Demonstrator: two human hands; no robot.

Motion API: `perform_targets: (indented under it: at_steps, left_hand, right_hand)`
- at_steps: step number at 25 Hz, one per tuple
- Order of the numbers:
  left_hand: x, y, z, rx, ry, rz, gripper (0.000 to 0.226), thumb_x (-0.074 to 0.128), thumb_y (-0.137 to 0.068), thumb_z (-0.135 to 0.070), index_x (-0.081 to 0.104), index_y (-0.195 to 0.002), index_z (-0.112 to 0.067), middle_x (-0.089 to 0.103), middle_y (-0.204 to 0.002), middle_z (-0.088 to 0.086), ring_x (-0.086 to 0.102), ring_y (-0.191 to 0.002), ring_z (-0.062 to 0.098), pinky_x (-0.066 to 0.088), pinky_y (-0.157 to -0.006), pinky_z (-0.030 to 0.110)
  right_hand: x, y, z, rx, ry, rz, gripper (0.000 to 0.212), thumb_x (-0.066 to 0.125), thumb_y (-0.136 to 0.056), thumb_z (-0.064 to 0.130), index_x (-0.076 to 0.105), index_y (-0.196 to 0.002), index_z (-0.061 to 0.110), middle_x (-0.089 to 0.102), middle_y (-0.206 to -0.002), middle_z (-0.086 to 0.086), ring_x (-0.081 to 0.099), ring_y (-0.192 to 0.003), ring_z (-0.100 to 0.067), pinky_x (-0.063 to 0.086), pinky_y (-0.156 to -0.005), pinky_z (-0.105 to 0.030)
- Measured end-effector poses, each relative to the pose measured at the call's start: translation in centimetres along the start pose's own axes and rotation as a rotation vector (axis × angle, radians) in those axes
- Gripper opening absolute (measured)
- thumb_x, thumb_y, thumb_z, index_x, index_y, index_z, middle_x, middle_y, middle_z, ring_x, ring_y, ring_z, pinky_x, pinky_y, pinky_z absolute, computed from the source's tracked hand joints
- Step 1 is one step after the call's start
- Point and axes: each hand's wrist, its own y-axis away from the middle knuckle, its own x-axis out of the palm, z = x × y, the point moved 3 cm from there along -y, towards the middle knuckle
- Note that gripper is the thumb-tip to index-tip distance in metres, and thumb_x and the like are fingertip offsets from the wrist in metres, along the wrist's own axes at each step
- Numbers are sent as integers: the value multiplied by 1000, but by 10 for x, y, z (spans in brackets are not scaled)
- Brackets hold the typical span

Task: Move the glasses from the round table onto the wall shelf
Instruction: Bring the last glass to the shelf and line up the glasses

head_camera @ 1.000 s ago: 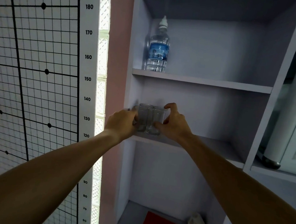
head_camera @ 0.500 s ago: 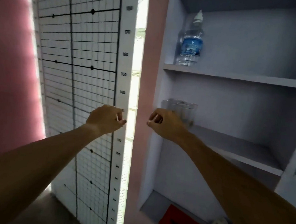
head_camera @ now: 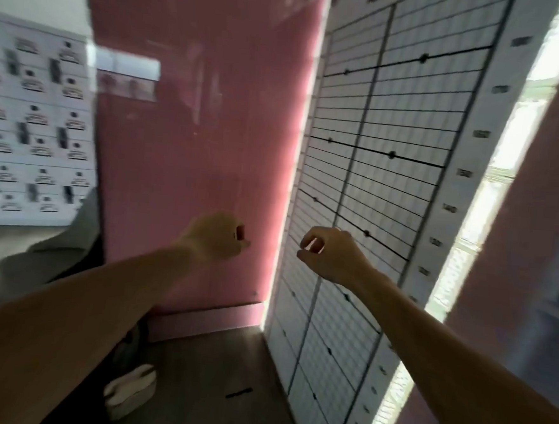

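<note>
Head view, heavy motion blur: both bare arms stretch forward at mid-frame, both hands free of any object. Left hand (head_camera: 218,239) is curled into a loose fist, fingers folded in toward the palm, gripping nothing, seen against the pink wall panel (head_camera: 197,140). Right hand (head_camera: 331,253) is also loosely curled, thumb and forefinger bent toward each other with a small gap showing between them, nothing in the pinch; it sits in front of the white grid chart (head_camera: 382,186). The two hands are near each other but apart, at about the same height. The chart has black gridlines, black dots at some crossings and a number scale down its right strip; digits are too smeared to read. Right of the chart runs a bright vertical strip of glass blocks (head_camera: 491,193), then another pink wall section (head_camera: 535,229) at the frame's right edge. Far left: a white wall unit of small labelled compartments (head_camera: 30,111), labels unreadable. Dark floor (head_camera: 200,372) at the bottom, with a pale blurred item (head_camera: 130,390) lying on it near the left forearm; can't tell what it is. The glasses, the round table and the wall shelf are all out of frame, so their position can't be told here.
</note>
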Motion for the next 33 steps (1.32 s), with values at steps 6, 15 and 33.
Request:
perform_targets:
  at_steps: [6, 15, 33]
  left_hand:
    - [-54, 73, 208, -212, -112, -10, 24, 64, -83, -43, 61, -83, -19, 65, -83, -1, 62, -78, 20, 52, -71, 34]
    - [-147, 172, 464, -539, -206, -32, 20, 64, -77, -50, 63, -82, -31, 69, -91, -4, 64, -89, 21, 50, -74, 32]
    - [-205, 187, 801, -946, -242, -72, 21, 66, -80, -48, 66, -86, -28, 69, -92, -4, 62, -89, 18, 47, -73, 32]
  right_hand:
    - [147, -75, 145, -121, -104, 194, 9, 71, -79, 26, 72, -87, 22, 69, -76, 10, 65, -73, -9, 50, -60, -19]
    - [344, -162, 381, -356, -223, 393, 12, 72, -79, 26, 71, -91, 23, 66, -77, 9, 59, -68, -4, 39, -55, -16]
    - [624, -362, 650, -671, -330, 684, 12, 71, -74, 41, 64, -84, 38, 67, -87, 10, 62, -79, -4, 46, -61, -21]
